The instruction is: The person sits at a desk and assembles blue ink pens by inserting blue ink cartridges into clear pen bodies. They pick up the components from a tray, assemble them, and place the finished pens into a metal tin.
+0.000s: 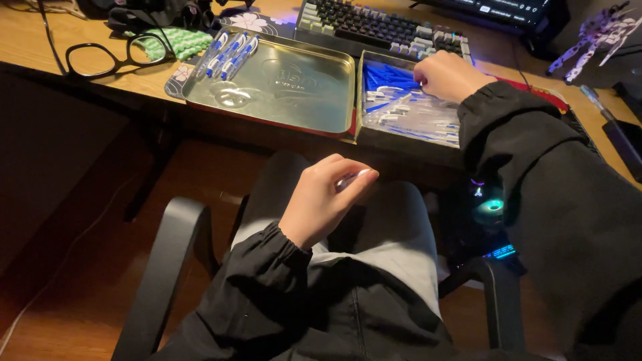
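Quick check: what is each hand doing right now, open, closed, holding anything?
Left hand: closed on a small clear pen part, over the lap.
Right hand: fingers curled, reaching into the tin of blue pen parts; grasp cannot be told.

Black-framed glasses (107, 59) are seen lying on the wooden desk (40, 40), a keyboard (374, 27) is set behind, and a small robot figure (595, 37) is propped far right.

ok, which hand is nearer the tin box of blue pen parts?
Right. The right hand reaches into the tin box at its far end, among the blue pen parts. The left hand is off the desk, over the lap, pinching a small pale piece.
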